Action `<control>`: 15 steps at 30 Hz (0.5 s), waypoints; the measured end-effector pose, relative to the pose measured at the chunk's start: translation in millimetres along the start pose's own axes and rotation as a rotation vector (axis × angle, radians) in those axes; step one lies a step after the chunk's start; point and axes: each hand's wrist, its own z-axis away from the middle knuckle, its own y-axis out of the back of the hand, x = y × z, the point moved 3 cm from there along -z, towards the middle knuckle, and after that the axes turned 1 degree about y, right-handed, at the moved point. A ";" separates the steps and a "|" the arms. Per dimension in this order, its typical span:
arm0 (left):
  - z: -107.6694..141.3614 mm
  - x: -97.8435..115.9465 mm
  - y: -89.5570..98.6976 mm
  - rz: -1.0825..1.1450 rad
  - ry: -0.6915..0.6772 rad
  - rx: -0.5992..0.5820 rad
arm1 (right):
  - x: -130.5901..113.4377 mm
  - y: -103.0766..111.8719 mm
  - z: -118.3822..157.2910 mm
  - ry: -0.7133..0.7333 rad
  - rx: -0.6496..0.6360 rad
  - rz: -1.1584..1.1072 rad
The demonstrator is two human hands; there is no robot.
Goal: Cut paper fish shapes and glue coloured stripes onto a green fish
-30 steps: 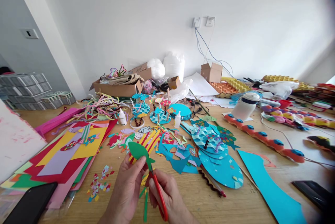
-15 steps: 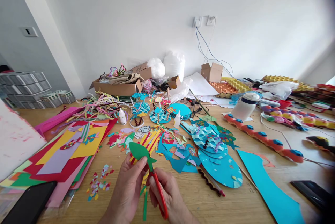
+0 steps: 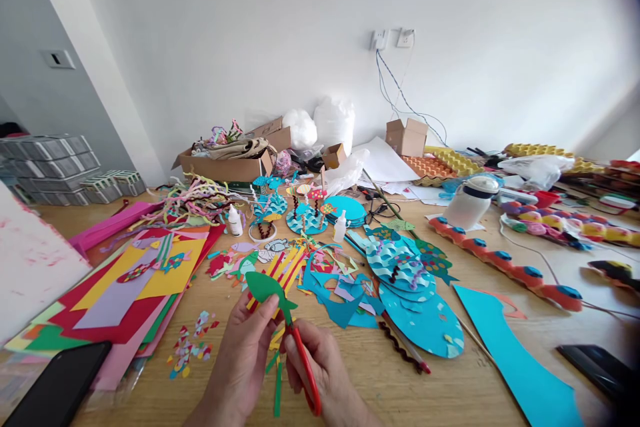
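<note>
Between the thumb and fingers of my left hand (image 3: 250, 340) is a green paper fish (image 3: 265, 288), its head pointing up and left. My right hand (image 3: 320, 354) is closed round red-handled scissors (image 3: 306, 367). The blades reach the fish's tail, partly hidden by paper and fingers. Below the hands lies a narrow green paper strip (image 3: 277, 390). Just beyond them are yellow and red paper strips (image 3: 285, 264) and several cut paper fish (image 3: 274, 250).
Stacked coloured paper (image 3: 120, 307) and a black phone (image 3: 55, 380) lie left. Blue paper discs (image 3: 425, 320) and a large blue paper piece (image 3: 515, 354) spread right. Two small glue bottles (image 3: 339, 227) stand ahead. Paper scraps (image 3: 193, 347) sit near my left hand.
The view has shifted very slightly. My left thumb has slid a little up and left on the fish; the scissors stay at its tail.
</note>
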 end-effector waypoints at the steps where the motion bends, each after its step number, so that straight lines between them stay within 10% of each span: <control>1: 0.2 0.2 -0.4 -0.005 -0.003 0.006 | -0.1 0.1 -0.1 0.007 -0.001 0.007; 15: -0.3 1.8 3.2 -0.059 0.007 0.000 | -3.4 0.6 -0.7 0.002 0.027 0.103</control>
